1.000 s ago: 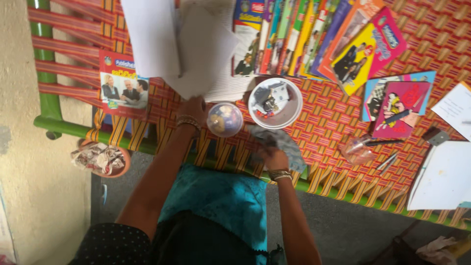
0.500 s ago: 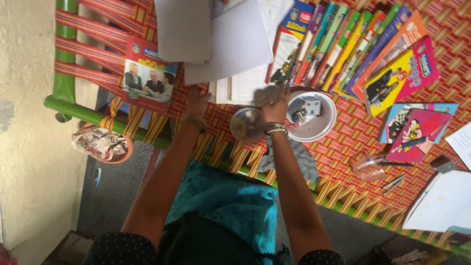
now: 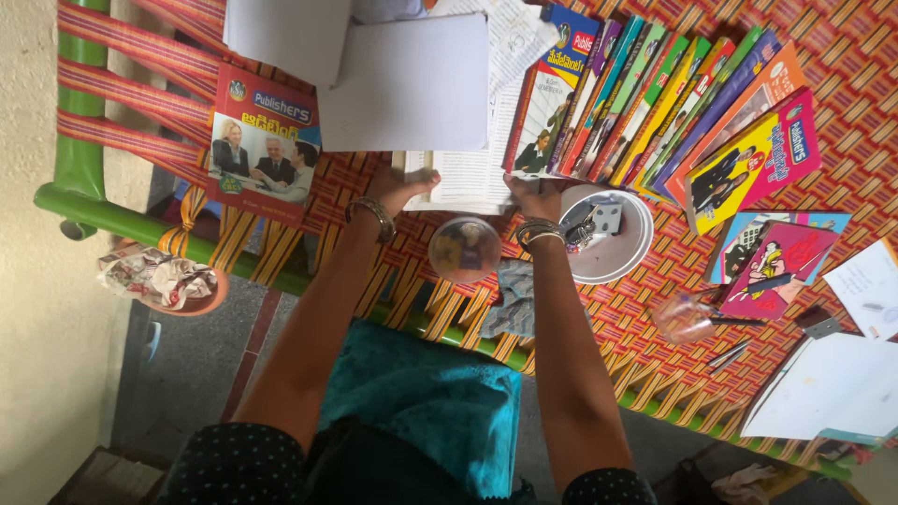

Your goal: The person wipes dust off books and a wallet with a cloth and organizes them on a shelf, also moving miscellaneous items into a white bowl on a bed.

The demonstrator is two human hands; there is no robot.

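Just above the small clear container [image 3: 464, 249], both hands are gripping the lower edge of an open printed booklet [image 3: 477, 159]: left hand [image 3: 400, 183] pinching one corner, right hand [image 3: 535, 198] the other. Lifting evenly would keep pages from creasing.

Home yard, woven cot [image 3: 842, 56], booklets [image 3: 655, 103]

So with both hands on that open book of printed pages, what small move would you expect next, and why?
Probably lifting or sliding the open book toward the body. The left hand and right hand grip its near edge at either side, while loose white sheets overlap its far part, so it likely must come out from under them.
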